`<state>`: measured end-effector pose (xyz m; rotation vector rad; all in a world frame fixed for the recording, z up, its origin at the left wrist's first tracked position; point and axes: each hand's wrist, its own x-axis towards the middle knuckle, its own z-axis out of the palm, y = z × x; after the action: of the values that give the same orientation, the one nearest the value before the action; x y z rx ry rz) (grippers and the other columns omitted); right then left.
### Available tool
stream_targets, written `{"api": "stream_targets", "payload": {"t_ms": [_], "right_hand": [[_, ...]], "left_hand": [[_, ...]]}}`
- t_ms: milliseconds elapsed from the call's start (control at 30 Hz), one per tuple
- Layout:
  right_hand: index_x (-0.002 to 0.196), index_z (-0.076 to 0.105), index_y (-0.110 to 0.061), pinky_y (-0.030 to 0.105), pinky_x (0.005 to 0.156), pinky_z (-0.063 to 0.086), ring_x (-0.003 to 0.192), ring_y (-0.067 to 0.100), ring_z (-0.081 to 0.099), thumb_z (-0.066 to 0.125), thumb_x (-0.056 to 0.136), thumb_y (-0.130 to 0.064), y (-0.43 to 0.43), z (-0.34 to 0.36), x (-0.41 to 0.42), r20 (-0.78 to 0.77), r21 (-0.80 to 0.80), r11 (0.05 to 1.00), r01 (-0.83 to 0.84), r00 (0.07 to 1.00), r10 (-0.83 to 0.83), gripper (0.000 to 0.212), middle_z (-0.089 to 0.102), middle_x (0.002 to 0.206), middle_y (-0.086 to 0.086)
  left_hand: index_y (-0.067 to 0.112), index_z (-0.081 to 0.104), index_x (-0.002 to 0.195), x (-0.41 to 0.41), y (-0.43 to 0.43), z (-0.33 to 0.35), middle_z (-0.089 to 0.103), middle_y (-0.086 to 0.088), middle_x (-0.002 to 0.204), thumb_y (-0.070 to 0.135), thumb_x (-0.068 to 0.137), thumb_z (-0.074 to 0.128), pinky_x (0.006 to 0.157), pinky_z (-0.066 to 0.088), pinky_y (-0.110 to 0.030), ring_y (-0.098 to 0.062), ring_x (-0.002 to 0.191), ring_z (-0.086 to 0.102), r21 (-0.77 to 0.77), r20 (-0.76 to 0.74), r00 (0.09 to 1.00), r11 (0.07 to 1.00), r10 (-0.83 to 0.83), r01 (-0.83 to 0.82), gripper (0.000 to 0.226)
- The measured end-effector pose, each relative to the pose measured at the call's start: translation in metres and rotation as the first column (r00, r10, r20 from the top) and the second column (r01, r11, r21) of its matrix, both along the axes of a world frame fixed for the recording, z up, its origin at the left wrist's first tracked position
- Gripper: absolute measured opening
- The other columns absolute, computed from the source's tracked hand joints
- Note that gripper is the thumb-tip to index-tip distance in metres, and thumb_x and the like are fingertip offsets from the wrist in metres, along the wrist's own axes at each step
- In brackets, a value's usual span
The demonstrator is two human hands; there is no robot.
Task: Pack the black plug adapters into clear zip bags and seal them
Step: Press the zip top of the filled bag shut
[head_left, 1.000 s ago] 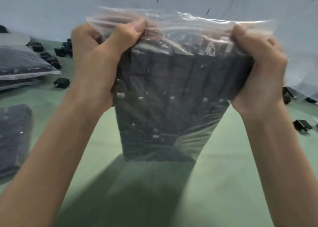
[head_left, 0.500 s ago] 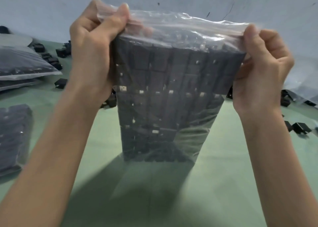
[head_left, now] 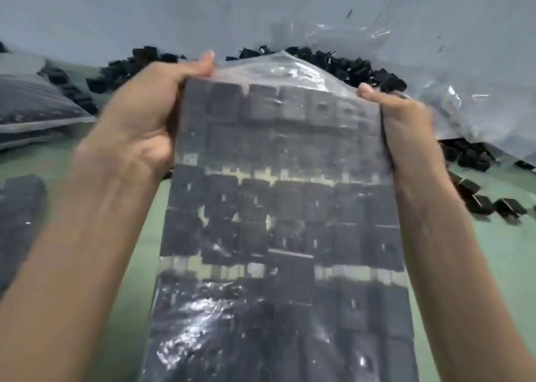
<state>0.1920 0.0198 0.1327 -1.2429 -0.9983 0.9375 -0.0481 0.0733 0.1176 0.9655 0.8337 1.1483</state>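
Left hand (head_left: 145,115) pinches the top-left corner of the clear plastic zip bag (head_left: 278,213): thumb on the front face, fingers behind the film and hidden. Right hand (head_left: 406,120) does the same at the top-right corner. Both are clamped on the bag and hold nothing else.

The bag stands between your forearms, mouth end away from you. It's packed with rows of black square plug adapters (head_left: 226,103). The lower end runs out of frame, so I can't tell if it rests on the green worktop (head_left: 516,260). The zip strip is too blurred to tell if it's closed.

Handling, my read:
- Heavy for thin film. It's a stiff, blocky load in a soft, slippery skin.
- Gaps between rows suggest the rows can slide if you tilt it.
- Corner pinches suit running the zip. For carrying, get a palm under the base, or the film may stretch or slip.

Further out:
- A loose pile of black adapters (head_left: 348,62) lies behind the bag's mouth.
- Scattered black adapters (head_left: 478,204) sit to the right.
- Filled clear bags (head_left: 32,106) lie at the left.
- Crumpled empty clear film (head_left: 452,97) is at the upper right.
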Motion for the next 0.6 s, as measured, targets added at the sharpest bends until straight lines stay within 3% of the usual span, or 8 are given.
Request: {"api": "stream_targets", "payload": {"t_ms": [100, 167, 233, 333, 400, 500, 600], "right_hand": [[0.077, 0.066, -0.004, 0.033, 0.062, 0.052, 0.059, 0.02, 0.058, 0.062, 0.092, -0.025, 0.016, -0.029, -0.004, -0.035, -0.142, 0.99, 0.013, 0.999, -0.018, 0.026, 0.058, 0.062, 0.004], [0.091, 0.064, -0.003, 0.042, 0.071, 0.052, 0.071, 0.026, 0.056, 0.063, 0.091, -0.024, 0.029, -0.051, -0.004, -0.034, -0.187, 0.981, 0.042, 0.998, -0.05, 0.022, 0.056, 0.077, 0.014], [0.099, 0.062, 0.0, 0.048, 0.068, 0.048, 0.071, 0.028, 0.05, 0.062, 0.091, -0.02, 0.039, -0.074, -0.003, -0.069, -0.222, 0.975, 0.021, 0.997, -0.037, 0.022, 0.049, 0.082, 0.017], [0.1, 0.055, -0.009, 0.04, 0.064, 0.035, 0.067, 0.027, 0.039, 0.063, 0.09, -0.023, 0.052, -0.108, 0.003, -0.031, -0.323, 0.946, -0.029, 0.999, 0.02, 0.018, 0.042, 0.077, 0.015], [0.093, 0.057, -0.004, 0.036, 0.056, 0.037, 0.064, 0.025, 0.047, 0.066, 0.088, -0.026, 0.057, -0.123, 0.01, -0.029, -0.399, 0.915, -0.064, 0.998, 0.057, 0.024, 0.053, 0.072, 0.013], [0.091, 0.064, -0.005, 0.026, 0.052, 0.045, 0.053, 0.014, 0.059, 0.07, 0.083, -0.03, 0.063, -0.13, 0.018, -0.063, -0.457, 0.877, -0.147, 0.989, 0.133, 0.026, 0.066, 0.062, -0.001], [0.097, 0.064, -0.004, 0.026, 0.056, 0.046, 0.056, 0.013, 0.057, 0.072, 0.078, -0.033, 0.069, -0.131, 0.026, -0.034, -0.45, 0.86, -0.241, 0.967, 0.253, 0.036, 0.062, 0.065, -0.001]], "left_hand": [[0.004, 0.056, 0.13, 0.017, 0.005, -0.025, 0.066, -0.014, 0.092, 0.027, 0.076, 0.073, 0.07, 0.058, -0.049, -0.027, 0.077, 0.069, -0.188, 0.055, 0.997, 0.981, 0.062, -0.051, 0.061], [0.006, 0.065, 0.113, 0.024, 0.012, -0.046, 0.068, -0.009, 0.082, 0.027, 0.084, 0.069, 0.064, 0.059, -0.041, -0.021, 0.067, 0.069, -0.254, -0.01, 0.993, 0.96, 0.121, -0.119, 0.035], [0.011, 0.064, 0.096, 0.024, 0.02, -0.065, 0.068, -0.007, 0.078, 0.028, 0.087, 0.067, 0.06, 0.059, -0.038, -0.019, 0.064, 0.068, -0.312, -0.045, 0.991, 0.941, 0.125, -0.133, 0.019], [0.009, 0.063, 0.108, 0.018, 0.025, -0.095, 0.067, -0.009, 0.091, 0.028, 0.087, 0.066, 0.071, 0.058, -0.039, -0.021, 0.078, 0.067, -0.374, -0.145, 0.988, 0.922, 0.052, -0.103, 0.029], [0.005, 0.062, 0.105, 0.011, 0.026, -0.107, 0.068, -0.008, 0.088, 0.025, 0.08, 0.068, 0.073, 0.055, -0.034, -0.02, 0.08, 0.066, -0.379, -0.176, 0.984, 0.921, 0.023, -0.089, 0.033], [0.004, 0.064, 0.097, 0.0, 0.026, -0.112, 0.069, -0.007, 0.085, 0.018, 0.065, 0.071, 0.062, 0.056, -0.023, -0.012, 0.068, 0.067, -0.357, -0.145, 0.989, 0.933, -0.005, -0.047, 0.035], [-0.002, 0.063, 0.102, -0.002, 0.028, -0.115, 0.066, -0.009, 0.087, 0.012, 0.063, 0.071, 0.057, 0.055, -0.019, -0.009, 0.061, 0.065, -0.352, -0.117, 0.993, 0.935, 0.008, -0.049, 0.042]]}}
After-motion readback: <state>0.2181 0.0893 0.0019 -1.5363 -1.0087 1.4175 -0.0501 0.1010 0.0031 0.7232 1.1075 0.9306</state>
